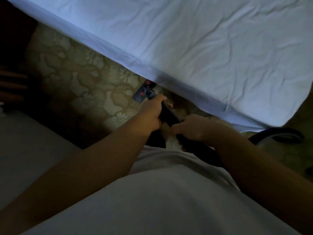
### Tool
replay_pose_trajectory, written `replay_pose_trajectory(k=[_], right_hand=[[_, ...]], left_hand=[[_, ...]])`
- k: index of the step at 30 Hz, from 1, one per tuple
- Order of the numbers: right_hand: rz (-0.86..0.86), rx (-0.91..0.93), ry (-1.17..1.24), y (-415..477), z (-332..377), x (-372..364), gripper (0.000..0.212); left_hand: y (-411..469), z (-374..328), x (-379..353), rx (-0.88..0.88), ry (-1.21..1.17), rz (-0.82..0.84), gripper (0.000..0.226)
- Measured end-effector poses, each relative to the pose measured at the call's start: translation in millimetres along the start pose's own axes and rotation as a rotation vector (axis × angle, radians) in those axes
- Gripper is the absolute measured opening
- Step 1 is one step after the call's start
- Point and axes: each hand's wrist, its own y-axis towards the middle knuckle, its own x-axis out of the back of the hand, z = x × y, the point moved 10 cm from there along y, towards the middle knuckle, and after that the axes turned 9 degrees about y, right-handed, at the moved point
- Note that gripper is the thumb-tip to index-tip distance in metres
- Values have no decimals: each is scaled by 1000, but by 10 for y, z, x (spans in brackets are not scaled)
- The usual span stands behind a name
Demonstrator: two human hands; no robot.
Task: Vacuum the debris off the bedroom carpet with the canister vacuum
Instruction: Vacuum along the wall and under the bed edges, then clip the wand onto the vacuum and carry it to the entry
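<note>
My left hand [152, 114] grips the black vacuum wand [169, 114] partway down its length. My right hand [189, 127] grips the wand's upper handle end, close behind the left hand. The dark floor head [144, 92], with small red marks on it, lies on the patterned beige carpet [81, 78] right at the bed's edge, partly tucked under the overhanging sheet. A black hose [277, 134] loops away to the right, over the carpet near the bed corner. The canister itself is out of sight.
A bed with a wrinkled white sheet [203, 48] fills the upper right, its edge running diagonally. A pale surface [25, 146] sits at lower left and dark wooden furniture [11, 78] stands at far left. The room is dim.
</note>
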Motion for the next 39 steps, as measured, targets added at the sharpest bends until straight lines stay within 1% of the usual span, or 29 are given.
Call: replay_pose_trajectory(k=[2, 5, 6, 8, 10, 12, 15, 17, 19, 21, 25, 27, 29, 33, 36, 39], right_hand=[[-17, -6, 31, 191, 135, -181, 42], [-54, 27, 46, 390, 238, -326, 42], [-59, 33, 51, 417, 197, -310, 39], [-65, 31, 91, 348, 10, -183, 32], [-86, 1, 164, 167, -340, 14, 28], [-126, -62, 263, -71, -836, 196, 26], [-180, -145, 439, -427, -1650, 405, 28], [-219, -168, 507, -642, -2166, 576, 28], [-232, -185, 575, -883, -2692, 736, 22], [-226, -209, 673, -1121, -3244, 861, 23], [-232, -245, 825, -1555, -4256, 1068, 22], [-258, -250, 852, -1766, -4698, 1156, 28], [-264, -252, 830, -1983, -5040, 1236, 31], [-259, -229, 949, -2425, -5510, 1386, 31], [-290, -179, 1031, -2681, -5725, 1463, 36], [-364, -128, 1107, -2796, -5870, 1580, 41]], left_hand=[[68, -108, 249, 40, 40, -81, 6], [152, -116, 491, 127, 227, -210, 19], [177, -84, 496, 137, 275, -226, 21], [173, 17, 294, 130, 304, -171, 19], [102, 214, -77, 114, 333, -82, 16], [-26, 507, -541, 120, 367, 3, 25], [-258, 1005, -1253, 143, 501, 100, 38], [-426, 1363, -1727, 164, 590, 164, 33], [-618, 1751, -2199, 182, 678, 216, 19], [-768, 2161, -2660, 198, 761, 247, 12], [-1025, 2980, -3489, 226, 913, 292, 14], [-1213, 3372, -3818, 250, 1003, 330, 12], [-1416, 3683, -4098, 253, 1073, 365, 14], [-1791, 4041, -4615, 217, 1140, 422, 33], [-2060, 4095, -4977, 159, 1192, 454, 28], [-2262, 4074, -5294, 131, 1214, 495, 19]])
